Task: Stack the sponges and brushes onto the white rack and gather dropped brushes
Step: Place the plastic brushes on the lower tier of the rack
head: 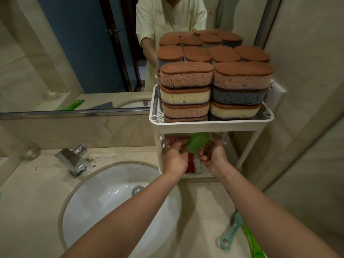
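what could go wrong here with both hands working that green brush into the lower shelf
The sponge stacks rise well above the white rack's top rim; a jolt from the left hand or right hand holding the green brush underneath might topple them toward the sink. The teal brush lies on the counter beside the right forearm; drawing back could sweep it off.

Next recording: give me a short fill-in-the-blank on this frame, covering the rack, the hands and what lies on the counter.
1. The sponges are stacked on the ____ shelf of the white rack.
2. The left hand and right hand hold a green brush at the rack's ____ shelf.
3. A teal-handled brush and a lime brush lie on the counter beside the person's ____ forearm.
4. The sink is to the ____ of the rack.

Missing words: top; lower; right; left.
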A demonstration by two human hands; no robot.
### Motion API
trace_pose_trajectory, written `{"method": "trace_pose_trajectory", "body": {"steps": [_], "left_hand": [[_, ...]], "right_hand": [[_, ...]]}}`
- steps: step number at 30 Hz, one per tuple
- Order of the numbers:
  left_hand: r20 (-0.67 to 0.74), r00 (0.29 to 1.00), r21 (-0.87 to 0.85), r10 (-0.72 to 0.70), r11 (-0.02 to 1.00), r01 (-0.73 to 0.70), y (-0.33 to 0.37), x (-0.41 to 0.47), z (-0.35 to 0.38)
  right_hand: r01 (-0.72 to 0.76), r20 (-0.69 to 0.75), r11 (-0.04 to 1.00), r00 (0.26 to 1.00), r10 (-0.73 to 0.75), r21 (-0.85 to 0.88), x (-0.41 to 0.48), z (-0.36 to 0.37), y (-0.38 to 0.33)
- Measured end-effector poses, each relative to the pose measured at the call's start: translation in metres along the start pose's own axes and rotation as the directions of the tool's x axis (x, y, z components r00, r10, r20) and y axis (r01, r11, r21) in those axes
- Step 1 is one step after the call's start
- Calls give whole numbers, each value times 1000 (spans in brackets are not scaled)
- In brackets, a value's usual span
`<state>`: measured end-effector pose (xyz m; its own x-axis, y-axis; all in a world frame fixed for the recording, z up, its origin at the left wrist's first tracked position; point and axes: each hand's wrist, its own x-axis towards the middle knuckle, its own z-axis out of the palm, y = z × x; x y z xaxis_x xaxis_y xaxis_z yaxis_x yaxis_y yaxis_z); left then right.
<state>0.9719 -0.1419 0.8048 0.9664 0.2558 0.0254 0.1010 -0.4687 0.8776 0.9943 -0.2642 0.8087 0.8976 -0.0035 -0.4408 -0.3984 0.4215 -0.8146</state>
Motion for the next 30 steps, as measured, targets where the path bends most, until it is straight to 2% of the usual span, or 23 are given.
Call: {"method": "trace_pose_trajectory", "body": {"steps": [6, 10, 16, 19, 25, 30], "left_hand": [[79, 997, -168, -26, 985, 39, -1, -6, -3], [73, 992, -233, -100, 966, 115, -8, -8, -3], [133, 986, -231, -105, 964, 134, -27, -12, -4], [159, 986, -228, -57, 969, 93, -40, -16, -7], [151, 969, -144, -196, 965, 217, -60, -29, -8], [144, 974, -58, -175, 981, 185, -63, -39, -13]], "right_hand": [[4, -8, 952, 1000, -7, -306, -5, -4, 3], [28, 52, 918, 999, -7, -396, -2, -3, 12], [41, 59, 847, 998, -11, -531, 13, 6, 29], [66, 60, 803, 998, -38, -592, 24, 12, 37], [108, 88, 651, 994, -63, -751, 41, 23, 53], [138, 88, 550, 989, -117, -823, 50, 28, 64]]}}
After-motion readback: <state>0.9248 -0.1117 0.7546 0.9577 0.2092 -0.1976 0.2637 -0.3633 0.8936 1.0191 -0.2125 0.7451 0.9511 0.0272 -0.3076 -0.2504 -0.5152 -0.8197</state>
